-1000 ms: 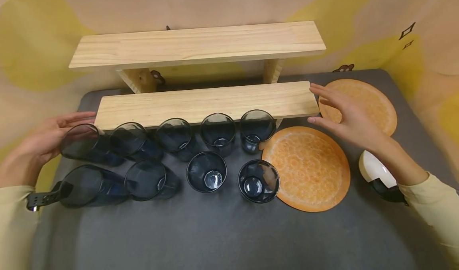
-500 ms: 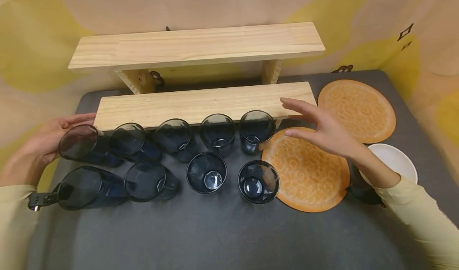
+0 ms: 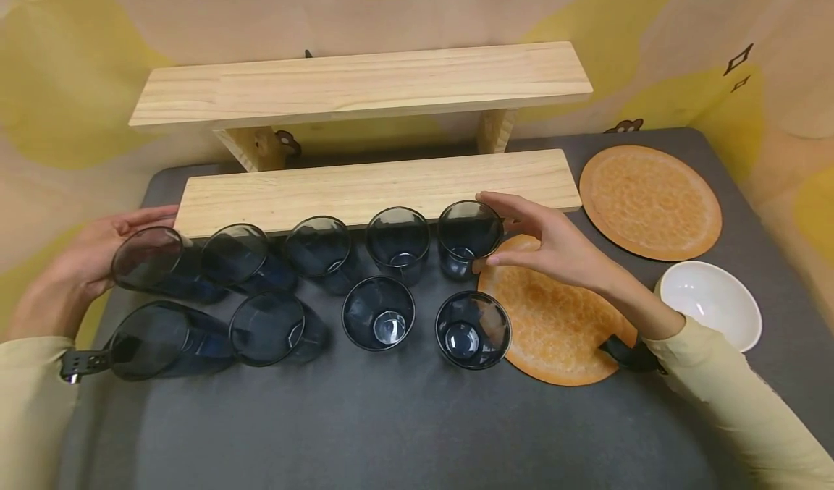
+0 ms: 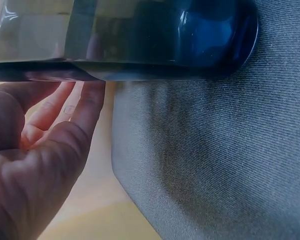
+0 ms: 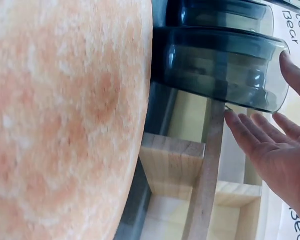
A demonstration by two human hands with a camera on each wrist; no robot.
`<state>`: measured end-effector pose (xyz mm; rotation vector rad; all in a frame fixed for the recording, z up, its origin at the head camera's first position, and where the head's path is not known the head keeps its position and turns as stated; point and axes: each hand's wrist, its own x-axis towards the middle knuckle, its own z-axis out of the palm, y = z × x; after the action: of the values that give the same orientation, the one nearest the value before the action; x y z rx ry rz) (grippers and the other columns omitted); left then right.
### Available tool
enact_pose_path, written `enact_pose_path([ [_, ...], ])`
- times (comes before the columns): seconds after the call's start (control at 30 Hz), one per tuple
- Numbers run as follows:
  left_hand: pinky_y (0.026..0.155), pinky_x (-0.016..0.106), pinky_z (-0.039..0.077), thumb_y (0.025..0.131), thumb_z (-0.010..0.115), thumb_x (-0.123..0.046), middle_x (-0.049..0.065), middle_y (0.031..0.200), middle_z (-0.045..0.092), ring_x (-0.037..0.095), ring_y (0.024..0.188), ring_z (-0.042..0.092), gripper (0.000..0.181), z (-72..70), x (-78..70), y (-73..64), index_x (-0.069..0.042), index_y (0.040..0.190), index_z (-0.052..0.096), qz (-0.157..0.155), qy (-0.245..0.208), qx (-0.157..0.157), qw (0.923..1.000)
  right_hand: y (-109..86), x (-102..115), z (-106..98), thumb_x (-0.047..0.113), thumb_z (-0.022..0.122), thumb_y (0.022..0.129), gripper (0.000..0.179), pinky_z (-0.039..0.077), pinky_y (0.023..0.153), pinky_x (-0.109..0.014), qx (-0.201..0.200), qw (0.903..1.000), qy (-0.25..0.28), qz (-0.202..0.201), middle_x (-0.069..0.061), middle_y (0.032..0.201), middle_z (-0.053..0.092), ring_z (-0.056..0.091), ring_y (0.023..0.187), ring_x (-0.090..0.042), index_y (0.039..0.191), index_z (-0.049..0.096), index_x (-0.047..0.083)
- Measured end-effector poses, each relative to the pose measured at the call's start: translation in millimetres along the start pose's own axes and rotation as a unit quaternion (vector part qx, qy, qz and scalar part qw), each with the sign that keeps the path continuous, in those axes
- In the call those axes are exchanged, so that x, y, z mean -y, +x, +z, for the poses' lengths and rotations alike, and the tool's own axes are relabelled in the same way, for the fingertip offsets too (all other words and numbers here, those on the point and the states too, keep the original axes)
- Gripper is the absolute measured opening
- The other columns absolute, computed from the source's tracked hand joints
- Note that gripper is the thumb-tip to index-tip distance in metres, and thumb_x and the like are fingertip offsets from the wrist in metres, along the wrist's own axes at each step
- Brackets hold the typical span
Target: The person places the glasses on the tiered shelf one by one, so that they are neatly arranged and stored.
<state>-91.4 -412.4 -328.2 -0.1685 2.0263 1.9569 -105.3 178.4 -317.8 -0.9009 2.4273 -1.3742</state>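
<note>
Dark tinted drinking glasses stand in two rows in the head view. My right hand (image 3: 550, 247) is beside the rightmost back-row glass (image 3: 465, 255), thumb and fingers spread about its right side near the rim. In the right wrist view the thumb lies over that glass (image 5: 210, 62) near its rim, with the straight fingertips right at its edge. My left hand (image 3: 87, 258) rests beside the leftmost back-row glass (image 3: 192, 276), fingers extended toward the end of the lower shelf board (image 3: 365, 189). The left wrist view shows its fingers partly hidden behind a glass (image 4: 205, 40).
A two-tier wooden shelf stands behind the glasses, its upper board (image 3: 365, 81) bare. Two orange round placemats (image 3: 560, 331) lie at the right, one partly under the right hand. A white bowl (image 3: 710, 302) sits near the right forearm on the grey tabletop (image 3: 365, 432).
My right hand has moved left from the right end of the lower shelf board to the rightmost back-row glass. The left hand has stayed in nearly the same place.
</note>
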Motion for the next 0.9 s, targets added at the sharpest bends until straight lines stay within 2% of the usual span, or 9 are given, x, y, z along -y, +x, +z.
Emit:
enact_pose_path([
  [0.1, 0.068, 0.018, 0.053, 0.096, 0.055, 0.007, -0.008, 0.108, 0.072, 0.004, 0.094, 0.068, 0.039, -1.4, 0.2, 0.0, -0.023, 0.114, 0.072, 0.0, -0.015, 0.013, 0.9998, 1.2, -1.4, 2.4, 0.009, 0.079, 0.082, 0.079, 0.038, 0.106, -0.05, 0.005, 0.9999, 0.009, 0.012, -0.005, 0.152, 0.041, 0.04, 0.137, -0.024, 0.15, 0.039, 0.011],
  [0.27, 0.068, 0.018, 0.053, 0.096, 0.055, 0.005, -0.005, 0.102, 0.074, 0.007, 0.089, 0.07, 0.039, -0.6, 0.8, 1.2, -0.025, 0.113, 0.073, -0.009, 0.0, 0.003, 1.0, 2.2, -4.3, 4.6, 0.008, 0.081, 0.08, 0.082, 0.037, 0.107, -0.05, 0.006, 0.9996, 0.02, 0.017, -0.006, 0.151, 0.042, 0.041, 0.137, -0.024, 0.15, 0.038, 0.009],
  [0.33, 0.067, 0.018, 0.053, 0.095, 0.056, 0.006, -0.006, 0.102, 0.074, 0.007, 0.088, 0.07, 0.04, -0.1, 1.6, 1.5, -0.026, 0.112, 0.073, -0.007, 0.007, -0.006, 0.9999, 3.3, -6.1, 6.6, 0.005, 0.081, 0.079, 0.087, 0.04, 0.106, -0.043, 0.005, 0.9991, 0.04, 0.014, -0.007, 0.15, 0.044, 0.042, 0.137, -0.024, 0.152, 0.034, 0.009],
  [0.47, 0.069, 0.018, 0.053, 0.095, 0.055, 0.008, -0.006, 0.105, 0.073, 0.007, 0.089, 0.07, 0.04, -1.2, 2.9, 1.2, -0.024, 0.113, 0.072, 0.0, -0.015, -0.001, 0.9999, 5.3, -9.3, 10.3, 0.006, 0.083, 0.077, 0.092, 0.041, 0.105, -0.043, 0.001, 0.9982, 0.056, 0.02, -0.007, 0.149, 0.045, 0.043, 0.136, -0.022, 0.153, 0.031, 0.011],
  [0.6, 0.069, 0.019, 0.054, 0.095, 0.055, 0.008, -0.006, 0.108, 0.072, 0.006, 0.093, 0.069, 0.04, -2.0, 4.2, 1.2, -0.022, 0.115, 0.071, 0.004, -0.026, 0.012, 0.9996, 4.8, -10.6, 10.7, 0.011, 0.086, 0.075, 0.088, 0.04, 0.105, -0.051, -0.008, 0.9993, 0.023, 0.028, -0.006, 0.15, 0.044, 0.043, 0.135, -0.024, 0.15, 0.04, 0.013],
  [0.7, 0.068, 0.019, 0.054, 0.095, 0.055, 0.008, -0.007, 0.108, 0.072, 0.005, 0.094, 0.068, 0.04, -2.6, 4.9, 1.5, -0.023, 0.115, 0.071, 0.007, -0.02, 0.013, 0.9997, 5.2, -10.6, 10.9, 0.011, 0.086, 0.075, 0.087, 0.041, 0.104, -0.05, -0.01, 0.9993, 0.021, 0.029, -0.007, 0.149, 0.045, 0.044, 0.134, -0.024, 0.149, 0.041, 0.013],
  [0.77, 0.067, 0.02, 0.054, 0.095, 0.054, 0.009, -0.006, 0.108, 0.072, 0.006, 0.094, 0.069, 0.04, -3.6, 5.3, 1.7, -0.021, 0.115, 0.071, 0.009, -0.034, 0.02, 0.9992, 5.7, -10.6, 11.0, 0.011, 0.086, 0.074, 0.087, 0.041, 0.104, -0.049, -0.01, 0.9992, 0.023, 0.029, -0.007, 0.148, 0.046, 0.045, 0.134, -0.024, 0.149, 0.041, 0.012],
  [0.9, 0.066, 0.021, 0.055, 0.094, 0.054, 0.01, -0.005, 0.108, 0.073, 0.007, 0.094, 0.069, 0.041, -3.0, 5.5, 2.4, -0.021, 0.115, 0.072, 0.01, -0.032, 0.011, 0.9994, 5.8, -11.1, 11.3, 0.009, 0.085, 0.075, 0.087, 0.041, 0.105, -0.045, -0.008, 0.9988, 0.036, 0.032, -0.007, 0.148, 0.047, 0.046, 0.134, -0.023, 0.15, 0.04, 0.01],
])
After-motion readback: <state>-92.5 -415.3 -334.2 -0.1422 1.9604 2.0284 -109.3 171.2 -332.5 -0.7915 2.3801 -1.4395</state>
